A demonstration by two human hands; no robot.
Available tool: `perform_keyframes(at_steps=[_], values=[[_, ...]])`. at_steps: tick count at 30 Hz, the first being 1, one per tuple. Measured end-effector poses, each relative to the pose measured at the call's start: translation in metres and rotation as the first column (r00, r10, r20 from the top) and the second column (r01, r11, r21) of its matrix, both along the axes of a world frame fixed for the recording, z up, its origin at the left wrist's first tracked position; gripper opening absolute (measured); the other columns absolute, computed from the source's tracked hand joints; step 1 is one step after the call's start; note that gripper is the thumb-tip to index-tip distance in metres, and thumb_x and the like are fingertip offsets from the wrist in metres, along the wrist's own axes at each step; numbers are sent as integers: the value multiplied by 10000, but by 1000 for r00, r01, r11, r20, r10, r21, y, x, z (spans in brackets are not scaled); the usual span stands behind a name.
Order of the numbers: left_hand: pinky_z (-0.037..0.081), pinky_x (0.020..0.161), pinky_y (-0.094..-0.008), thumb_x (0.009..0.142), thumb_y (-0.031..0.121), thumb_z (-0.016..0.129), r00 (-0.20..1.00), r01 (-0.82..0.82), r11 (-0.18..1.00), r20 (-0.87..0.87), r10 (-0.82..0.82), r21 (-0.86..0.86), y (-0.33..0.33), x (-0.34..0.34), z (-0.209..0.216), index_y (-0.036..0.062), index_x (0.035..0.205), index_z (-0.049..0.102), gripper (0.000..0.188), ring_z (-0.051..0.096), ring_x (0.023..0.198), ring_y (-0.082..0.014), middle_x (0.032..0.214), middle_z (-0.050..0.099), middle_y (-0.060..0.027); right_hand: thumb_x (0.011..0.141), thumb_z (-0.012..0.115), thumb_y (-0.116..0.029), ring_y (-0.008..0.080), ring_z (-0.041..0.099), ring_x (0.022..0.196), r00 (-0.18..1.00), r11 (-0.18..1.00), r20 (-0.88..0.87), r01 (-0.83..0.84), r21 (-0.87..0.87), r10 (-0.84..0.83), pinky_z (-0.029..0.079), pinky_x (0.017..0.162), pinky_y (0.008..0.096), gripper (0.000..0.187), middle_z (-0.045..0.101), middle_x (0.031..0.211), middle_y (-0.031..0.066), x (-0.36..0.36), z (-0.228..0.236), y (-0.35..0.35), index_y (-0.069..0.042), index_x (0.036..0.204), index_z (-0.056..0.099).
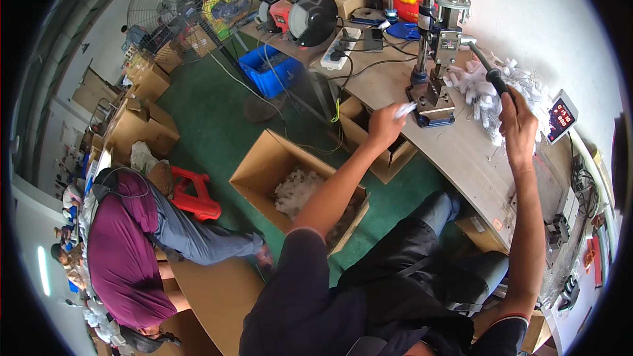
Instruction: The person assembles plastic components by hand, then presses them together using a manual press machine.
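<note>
My left hand pinches a small white plastic piece just left of the base of a hand press. My right hand is wrapped round the black grip of the press lever, which slopes down to the right from the press head. To the right of the press lies a heap of white plastic pieces, some with thin metal pins. The press stands upright near the front edge of the workbench. Whether the white piece touches the press base, I cannot tell.
Beside the heap stands a small digital display. Below my left arm is an open cardboard box with white pieces inside. A bench grinder and power strip sit farther back. A person bends over at left near a red stool.
</note>
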State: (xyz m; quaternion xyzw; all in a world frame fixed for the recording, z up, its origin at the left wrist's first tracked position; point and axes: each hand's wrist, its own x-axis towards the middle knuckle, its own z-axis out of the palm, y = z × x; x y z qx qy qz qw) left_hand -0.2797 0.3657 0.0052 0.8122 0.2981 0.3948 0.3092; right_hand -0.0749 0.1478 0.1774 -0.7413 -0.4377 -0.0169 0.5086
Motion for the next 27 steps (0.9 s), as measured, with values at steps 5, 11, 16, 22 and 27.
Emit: perform_keyframes(at_steps=[5,11,16,22,27], values=[[518,651,-319,993,156,673,976,-193,951,50,211,-243,-48,-113,-94,21,1073,729,167,676,676,-141,753,702,-64,1046,604,-359,97,544,563,1000,999,-4,5,41,-5,460,539,285,453,575,680,34,1,14,-3,12,1296,669],[534,890,-490,857,198,763,765,-491,870,-497,409,-39,-81,-246,-206,36,1178,687,367,675,1016,-392,1071,713,-197,1020,642,-370,91,528,583,998,994,-50,33,100,-28,438,530,277,422,586,679,26,1,21,-8,-13,1238,701],[481,1003,-489,810,105,777,767,-388,914,-509,391,118,-97,-269,-213,49,1239,664,448,594,1176,-391,1222,653,-195,959,704,-318,192,608,566,990,986,89,115,-117,-105,499,591,379,314,654,655,99,20,-58,-42,-102,1185,729],[524,934,-455,874,28,722,870,-334,942,-374,322,33,-112,-178,-154,61,1179,700,308,646,1064,-367,1141,686,-160,939,689,-262,321,695,671,938,910,111,346,-226,-329,553,675,426,262,705,737,128,28,-139,-161,-107,1145,732],[558,774,-399,922,-37,660,998,44,975,24,-50,216,-136,-55,-67,43,1090,723,196,687,919,-319,1013,706,-129,939,689,-215,350,730,777,834,823,177,548,-149,-523,569,707,434,158,730,812,160,59,-183,-244,-97,1026,748]])
